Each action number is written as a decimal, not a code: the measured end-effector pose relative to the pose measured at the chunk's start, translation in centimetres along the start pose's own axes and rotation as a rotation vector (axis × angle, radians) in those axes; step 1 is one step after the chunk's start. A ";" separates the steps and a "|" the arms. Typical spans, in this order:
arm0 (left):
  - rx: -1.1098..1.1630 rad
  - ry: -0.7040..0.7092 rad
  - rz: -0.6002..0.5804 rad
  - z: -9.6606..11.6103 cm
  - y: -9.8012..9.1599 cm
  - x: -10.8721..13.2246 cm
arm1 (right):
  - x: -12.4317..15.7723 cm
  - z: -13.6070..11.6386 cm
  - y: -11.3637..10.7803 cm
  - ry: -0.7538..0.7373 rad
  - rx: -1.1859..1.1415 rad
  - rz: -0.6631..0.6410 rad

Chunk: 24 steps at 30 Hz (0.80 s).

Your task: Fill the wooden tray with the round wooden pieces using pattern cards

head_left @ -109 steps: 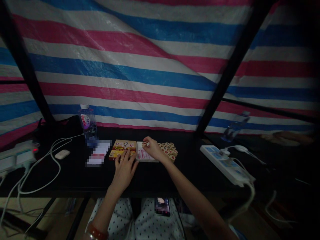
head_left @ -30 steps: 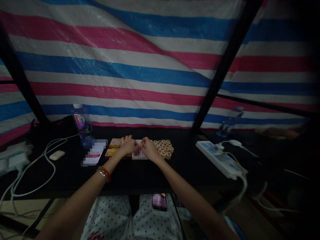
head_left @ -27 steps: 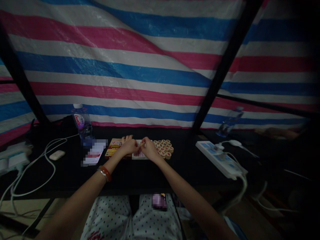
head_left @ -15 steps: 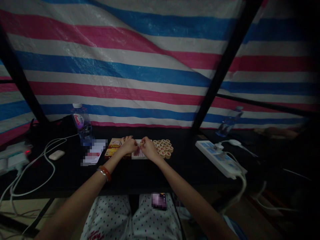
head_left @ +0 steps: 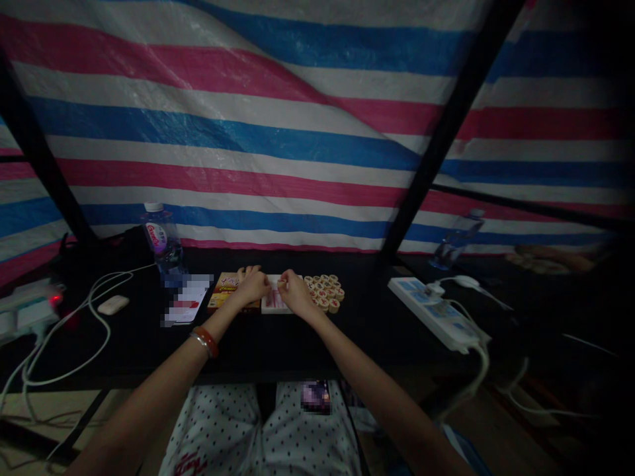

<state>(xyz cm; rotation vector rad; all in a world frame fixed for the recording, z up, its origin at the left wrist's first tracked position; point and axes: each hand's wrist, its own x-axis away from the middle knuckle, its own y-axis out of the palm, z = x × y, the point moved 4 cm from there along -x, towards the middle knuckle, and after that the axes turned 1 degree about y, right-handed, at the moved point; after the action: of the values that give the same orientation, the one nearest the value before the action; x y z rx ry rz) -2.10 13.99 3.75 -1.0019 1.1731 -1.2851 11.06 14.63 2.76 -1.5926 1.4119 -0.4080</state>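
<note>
My left hand [head_left: 253, 287] lies over the yellow-brown Chinese chess box [head_left: 224, 295], its fingertips at the far edge and apart, with the thumb side toward the white tray. Beside it is the white box or tray [head_left: 272, 303], with reddish markings inside. My right hand [head_left: 296, 293] is above the right part of this tray, thumb and forefinger pinched on a small pale chess piece, mostly hidden by the fingers. Just right of that hand, several round wooden Chinese chess pieces [head_left: 325, 292] with red characters are grouped close together on the black table [head_left: 307, 350].
A water bottle [head_left: 166, 248] and a phone-like flat item [head_left: 188, 301] are on the left, near a white case [head_left: 114, 305] and looping cables. To the right are a power strip [head_left: 431, 314] and another bottle [head_left: 456, 241]. A striped sheet [head_left: 248, 145] hangs behind.
Both hands stay almost in place. My left hand has shifted very slightly left and its fingers have moved a little on the box. The view has tilted slightly.
</note>
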 end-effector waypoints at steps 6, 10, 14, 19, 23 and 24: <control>-0.006 0.006 -0.001 0.1 0.0 -0.1 | 0.0 0.0 0.0 0.002 -0.001 -0.010; -0.008 0.020 0.012 0.1 0.0 0.1 | 0.1 0.0 0.1 -0.003 -0.001 -0.028; -0.018 0.052 0.047 0.3 -0.1 0.4 | 0.4 -0.3 -0.1 -0.015 0.002 -0.058; -0.039 0.079 0.099 0.5 -0.6 0.9 | 0.7 -0.9 -0.7 -0.014 -0.007 -0.063; -0.056 0.107 0.170 1.1 -1.6 2.6 | 0.8 -1.1 -0.9 -0.013 -0.034 -0.062; -0.059 0.123 0.181 1.4 -1.8 3.3 | 0.8 -1.0 -0.8 -0.011 -0.045 -0.063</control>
<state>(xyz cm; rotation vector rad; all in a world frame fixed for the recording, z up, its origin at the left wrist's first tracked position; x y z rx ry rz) -1.28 10.49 5.50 -0.8475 1.3712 -1.1867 11.01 13.44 3.70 -1.6768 1.3745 -0.4066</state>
